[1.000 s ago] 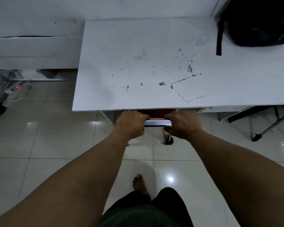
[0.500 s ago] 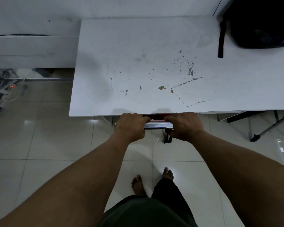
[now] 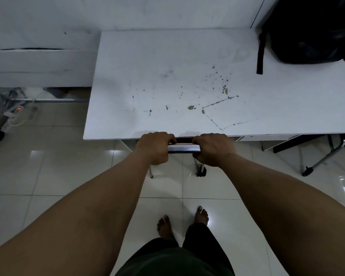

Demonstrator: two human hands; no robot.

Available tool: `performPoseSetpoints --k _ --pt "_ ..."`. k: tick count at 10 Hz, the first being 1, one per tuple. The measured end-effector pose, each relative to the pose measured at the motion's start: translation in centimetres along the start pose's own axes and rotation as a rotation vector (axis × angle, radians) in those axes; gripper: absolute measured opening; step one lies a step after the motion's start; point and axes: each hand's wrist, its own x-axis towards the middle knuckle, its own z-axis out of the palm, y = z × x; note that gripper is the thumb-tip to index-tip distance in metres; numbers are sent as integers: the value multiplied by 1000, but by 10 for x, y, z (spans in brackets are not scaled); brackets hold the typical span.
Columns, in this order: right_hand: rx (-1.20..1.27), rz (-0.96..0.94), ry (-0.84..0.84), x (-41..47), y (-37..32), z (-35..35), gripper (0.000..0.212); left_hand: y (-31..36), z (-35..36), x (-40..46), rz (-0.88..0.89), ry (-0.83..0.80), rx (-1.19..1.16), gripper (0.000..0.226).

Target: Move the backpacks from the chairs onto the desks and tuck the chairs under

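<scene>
A white desk (image 3: 187, 76) with chipped paint fills the middle of the view. A black backpack (image 3: 311, 30) lies on its far right corner, one strap trailing over the top. A chair sits almost wholly under the desk; only its chrome back rail (image 3: 183, 148), a sliver of red seat and two leg ends show. My left hand (image 3: 155, 147) and my right hand (image 3: 213, 149) are both shut on that rail, right at the desk's front edge.
A second chair's metal legs (image 3: 325, 160) stand under the desk at the right. A power strip with a red light (image 3: 18, 109) and cables lie on the tiled floor at the left by a white wall panel. My bare feet (image 3: 183, 222) are behind the chair.
The chair has slid further under the desk, with both hands now at the desk's edge. My feet have stepped forward, both now visible.
</scene>
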Motion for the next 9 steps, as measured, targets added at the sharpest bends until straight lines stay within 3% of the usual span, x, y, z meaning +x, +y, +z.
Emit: performPoseSetpoints --k 4,7,9 --pt "160 62 -322 -1 2 -16 30 23 -15 -6 -157 -260 -84 55" --pt "4 137 -318 -10 2 -77 32 43 -68 -32 -251 -278 -46 32" --pt "-74 192 -287 -21 8 -144 23 57 -128 -44 -247 -166 -71 33"
